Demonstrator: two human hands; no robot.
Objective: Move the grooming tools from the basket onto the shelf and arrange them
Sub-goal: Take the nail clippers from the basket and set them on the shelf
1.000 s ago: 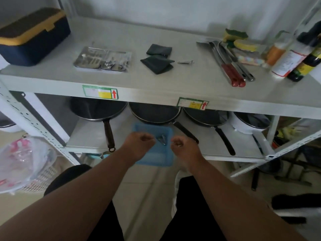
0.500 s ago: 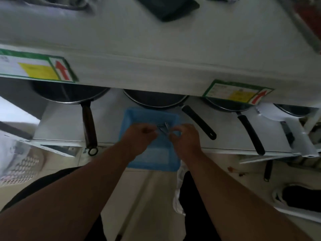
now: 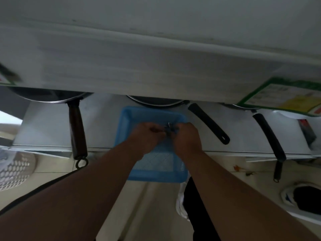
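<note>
View: looking down from the head, close under the front lip of a pale grey shelf (image 3: 156,54) that fills the top half of the picture, blurred.
Basket: a blue plastic basket (image 3: 157,173) sits below the shelf lip, partly on the lower shelf board and partly over the floor, its mesh bottom showing near the front.
Left hand: the left hand (image 3: 147,136) is over the basket, fingers curled inward and meeting the tool between both hands.
Right hand: the right hand (image 3: 186,138) is just beside the left, also over the basket, fingers curled onto the same tool.
Tool: a small metal grooming tool (image 3: 169,128) is pinched between the fingertips of both hands, above the far half of the basket; it is too small and blurred to tell what kind.
Arms: both bare forearms reach in from the bottom corners and meet at the middle.
Pans: three dark pans rest on the lower board behind the basket; the left pan handle (image 3: 77,133) is brown with a ring at its end, the middle handle (image 3: 208,124) and right handle (image 3: 270,136) are black.
Label: a green and yellow sticker (image 3: 284,96) is on the shelf lip at right.
Floor: pale tiles, with a white perforated bin (image 3: 15,169) at far left and a white shoe (image 3: 181,200) near the basket's front right corner.
</note>
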